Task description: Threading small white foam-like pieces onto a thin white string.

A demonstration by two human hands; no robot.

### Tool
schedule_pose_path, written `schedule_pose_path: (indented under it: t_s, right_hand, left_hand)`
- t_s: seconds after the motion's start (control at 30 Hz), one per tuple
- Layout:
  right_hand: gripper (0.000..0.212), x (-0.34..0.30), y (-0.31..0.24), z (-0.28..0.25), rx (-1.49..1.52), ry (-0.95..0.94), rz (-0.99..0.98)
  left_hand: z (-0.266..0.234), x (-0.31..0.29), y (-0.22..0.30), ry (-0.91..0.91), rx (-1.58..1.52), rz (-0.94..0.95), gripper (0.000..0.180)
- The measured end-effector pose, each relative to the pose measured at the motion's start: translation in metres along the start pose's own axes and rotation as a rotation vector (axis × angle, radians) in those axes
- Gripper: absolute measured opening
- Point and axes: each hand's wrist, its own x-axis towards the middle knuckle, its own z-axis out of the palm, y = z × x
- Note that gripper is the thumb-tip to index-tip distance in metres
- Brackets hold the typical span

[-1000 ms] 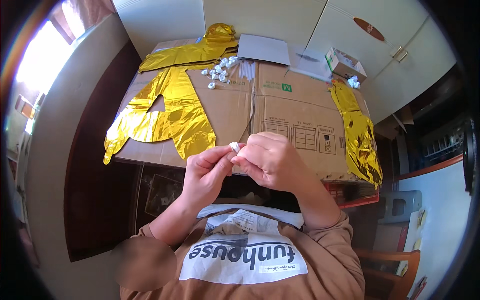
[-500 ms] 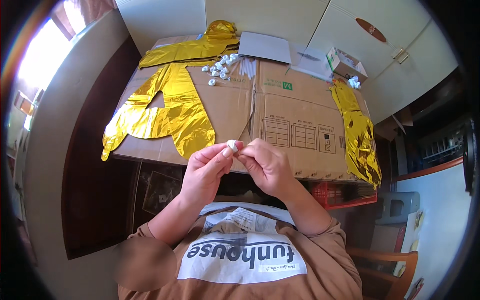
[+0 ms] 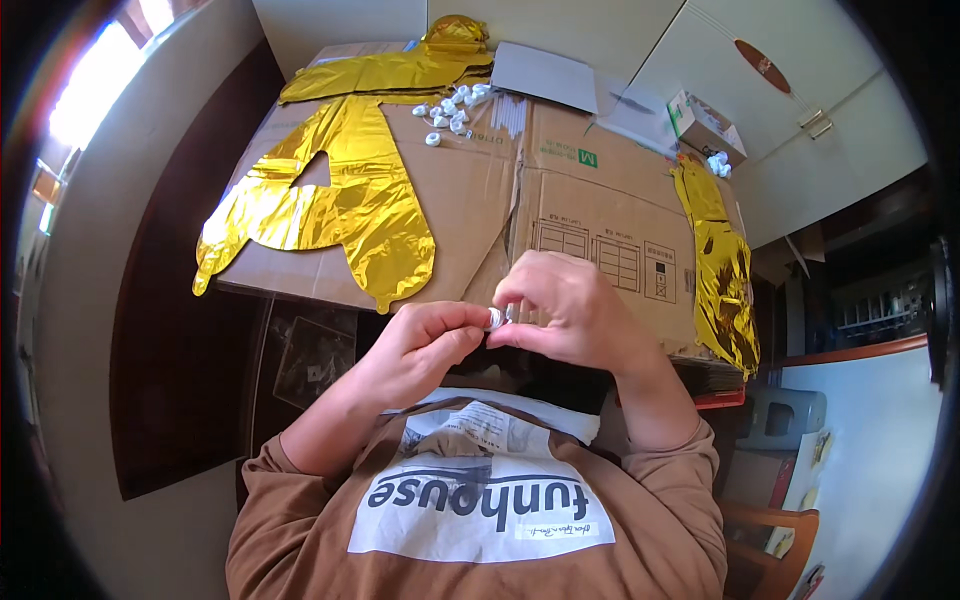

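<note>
In front of my chest, just off the table's near edge, my left hand [image 3: 428, 342] pinches a small white roll [image 3: 495, 318] between thumb and fingertips. It looks like a coil of thin strip. My right hand [image 3: 572, 308] curls in from the other side, thumb and forefinger closing on the same roll; its exact grip is partly hidden. Left of my hands lies a flat gold foil balloon [image 3: 385, 205] shaped like a letter A. Several similar white rolls [image 3: 457, 112] are scattered farther back, beside some thin white sticks [image 3: 511, 114].
Flattened brown cardboard [image 3: 575, 205] covers the table. More gold foil balloons lie at the back left [image 3: 385, 75] and along the right edge [image 3: 722, 275]. A grey-white flat sheet [image 3: 545, 78] and an open small box [image 3: 705, 125] stand at the back. A wooden chair [image 3: 775, 560] is at lower right.
Both hands have come lower and to the right with the white roll. The right hand has turned, its fingers now arched over the roll. The view has shifted slightly.
</note>
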Motion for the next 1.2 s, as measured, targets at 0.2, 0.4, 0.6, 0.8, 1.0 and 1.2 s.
schedule_pose_path:
  t_s: [0.2, 0.4, 0.6, 0.8, 1.0, 1.2]
  right_hand:
    - [0.02, -0.008, 0.015, 0.009, 0.576, -0.132, 0.183]
    - [0.019, -0.002, 0.021, 0.013, 0.482, -0.241, 0.076]
    - [0.019, 0.017, 0.012, 0.014, 0.341, -0.269, 0.077]
    - [0.017, 0.057, 0.017, 0.009, 0.404, -0.369, 0.148]
    - [0.016, 0.135, 0.104, 0.032, 0.602, -0.288, 0.427]
    - [0.024, 0.235, 0.203, 0.057, -0.163, -0.118, 0.494]
  left_hand:
    - [-0.016, 0.0, 0.0, -0.163, -0.15, -0.112, 0.028]
    - [-0.025, 0.012, -0.025, -0.24, -0.303, 0.003, 0.025]
    - [-0.039, 0.017, -0.026, -0.189, -0.399, -0.156, 0.013]
    - [-0.061, 0.022, -0.019, -0.117, -0.635, -0.235, 0.011]
    - [-0.094, 0.032, -0.011, 0.216, -0.716, -0.047, 0.023]
    - [-0.11, 0.013, -0.033, 0.322, -0.555, 0.12, 0.025]
